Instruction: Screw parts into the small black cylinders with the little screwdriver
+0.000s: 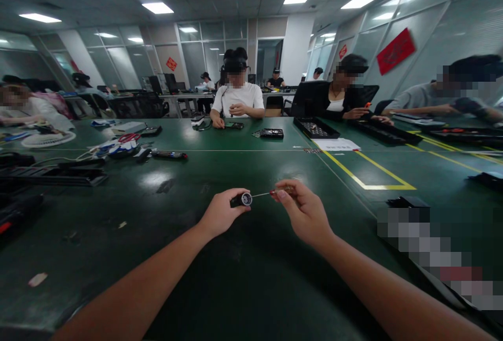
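Room: an office hall with glass partitions, ceiling light panels and red paper decorations on the walls; several other people sit at work on the far side of the table.
Surface: a wide dark green table (243, 278) with yellow tape lines beyond the right hand.
Left hand (222, 212): closed around a small black cylinder (241, 199), its round end facing toward the right hand.
Right hand (302, 210): fingers pinched on a thin screwdriver (271, 193); the handle is mostly hidden in the fingers and the slim metal shaft points across at the cylinder's end.
Gap: the two hands are held up above the table, near each other, with the shaft bridging the space between them; whether the tip touches the cylinder I cannot tell.
Beyond the left hand: scissors with red handles (129, 137) among cables and small parts, well apart.
Beyond the right hand: a black tray (316, 128) and a white sheet of paper (337, 144), far across the table.
Right of the right hand: a blurred-out patch and a black box (406, 202).
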{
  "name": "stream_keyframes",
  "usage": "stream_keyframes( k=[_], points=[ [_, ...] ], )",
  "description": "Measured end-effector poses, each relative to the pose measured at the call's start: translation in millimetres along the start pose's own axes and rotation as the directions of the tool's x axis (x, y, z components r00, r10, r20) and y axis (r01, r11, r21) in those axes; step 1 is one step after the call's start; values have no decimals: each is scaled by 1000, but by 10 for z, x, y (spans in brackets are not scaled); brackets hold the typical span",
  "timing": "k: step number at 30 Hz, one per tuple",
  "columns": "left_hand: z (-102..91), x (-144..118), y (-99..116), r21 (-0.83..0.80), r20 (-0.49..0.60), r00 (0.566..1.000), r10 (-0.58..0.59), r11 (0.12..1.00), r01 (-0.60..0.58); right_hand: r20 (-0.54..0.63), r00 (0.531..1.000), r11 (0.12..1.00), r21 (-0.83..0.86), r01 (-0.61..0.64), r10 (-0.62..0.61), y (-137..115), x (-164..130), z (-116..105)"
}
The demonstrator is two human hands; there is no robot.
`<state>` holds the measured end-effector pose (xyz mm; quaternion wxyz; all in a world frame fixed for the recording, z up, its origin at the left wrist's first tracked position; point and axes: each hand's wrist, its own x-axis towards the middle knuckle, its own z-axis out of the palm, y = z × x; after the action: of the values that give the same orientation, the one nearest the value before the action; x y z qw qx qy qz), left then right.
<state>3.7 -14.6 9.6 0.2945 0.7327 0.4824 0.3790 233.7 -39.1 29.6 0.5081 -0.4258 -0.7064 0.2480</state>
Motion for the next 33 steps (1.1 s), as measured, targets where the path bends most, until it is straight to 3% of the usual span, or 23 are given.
stream_keyframes(
  k=[13, 18, 25, 33],
  points=[
    [-17, 0, -6, 30, 15, 999, 47, 998, -48, 82, 997, 997, -83, 3, 4, -27, 17, 15],
    [-21, 0, -34, 74, 22, 996, 84, 994, -86, 176, 984, 995, -101, 5, 13, -55, 1, 15],
    [-25, -6, -14, 166, 59, 992, 108, 979, -116, 23, 1000, 986, -164, -13, 17, -113, -26, 99],
    [-28, -4, -24, 213, 73, 993, 98, 971, -112, 20, 1000, 982, -190, 0, 4, -123, -11, 77]
  ],
)
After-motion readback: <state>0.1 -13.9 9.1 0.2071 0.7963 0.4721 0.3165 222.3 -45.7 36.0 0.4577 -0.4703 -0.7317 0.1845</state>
